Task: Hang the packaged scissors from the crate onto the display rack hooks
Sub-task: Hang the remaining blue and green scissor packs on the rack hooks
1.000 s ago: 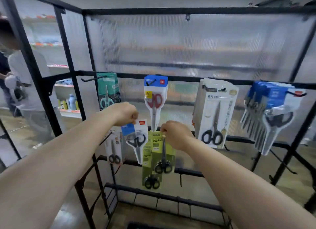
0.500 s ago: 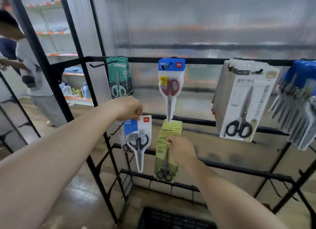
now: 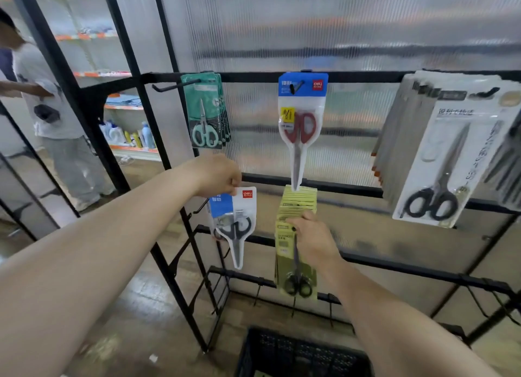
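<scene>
My left hand (image 3: 218, 175) pinches the top corner of a blue-and-white scissors pack (image 3: 235, 221), which hangs down in front of the rack's left side. My right hand (image 3: 314, 240) grips the front of a stack of yellow-green scissors packs (image 3: 296, 266) that sits on a hook of the middle bar. Above them, on the black rack's upper bar (image 3: 253, 76), hang teal packs (image 3: 205, 111), a red-handled scissors pack (image 3: 301, 123) and white packs with black scissors (image 3: 442, 156). The dark crate (image 3: 296, 351) is on the floor below my arms.
Empty hooks (image 3: 479, 300) stick out from the lower bar at the right and one (image 3: 174, 85) from the upper bar at the left. A ribbed translucent panel backs the rack. A person (image 3: 53, 128) stands at the far left by shelves with bottles.
The view has tilted down and closer, bringing the crate into sight. My right hand has slid lower on the yellow-green stack. My left hand still holds the blue-and-white pack at about the same place.
</scene>
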Demonstrator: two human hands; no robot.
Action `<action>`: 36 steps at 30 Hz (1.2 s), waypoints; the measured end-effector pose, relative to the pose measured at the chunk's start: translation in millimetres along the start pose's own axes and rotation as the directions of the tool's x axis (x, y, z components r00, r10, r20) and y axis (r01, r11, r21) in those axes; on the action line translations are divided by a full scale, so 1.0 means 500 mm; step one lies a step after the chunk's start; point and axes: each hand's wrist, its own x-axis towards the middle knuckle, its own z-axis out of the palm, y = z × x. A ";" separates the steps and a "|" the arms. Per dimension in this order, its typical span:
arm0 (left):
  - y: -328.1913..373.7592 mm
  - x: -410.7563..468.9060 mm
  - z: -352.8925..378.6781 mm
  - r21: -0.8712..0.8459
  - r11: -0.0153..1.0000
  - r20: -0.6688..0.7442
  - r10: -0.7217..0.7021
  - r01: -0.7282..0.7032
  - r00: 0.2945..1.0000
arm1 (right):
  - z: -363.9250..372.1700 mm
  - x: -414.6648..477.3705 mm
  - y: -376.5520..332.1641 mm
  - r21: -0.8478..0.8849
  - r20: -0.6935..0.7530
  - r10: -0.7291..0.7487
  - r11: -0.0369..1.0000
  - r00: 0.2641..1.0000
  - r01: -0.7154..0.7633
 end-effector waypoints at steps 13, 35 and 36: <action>0.059 0.011 -0.065 0.058 0.990 -0.128 0.137 -0.130 0.982 | -0.059 -0.012 -0.011 -0.328 -0.345 0.078 0.924 0.936 -0.198; 0.663 0.076 -0.355 -0.019 0.894 -0.571 0.358 -0.447 0.739 | -0.484 -0.275 0.273 -0.393 -0.727 -0.274 0.918 0.629 -0.054; 0.690 0.084 -0.364 -0.048 0.884 -0.590 0.351 -0.465 0.727 | -0.502 -0.287 0.293 -0.411 -0.719 -0.267 0.908 0.642 -0.084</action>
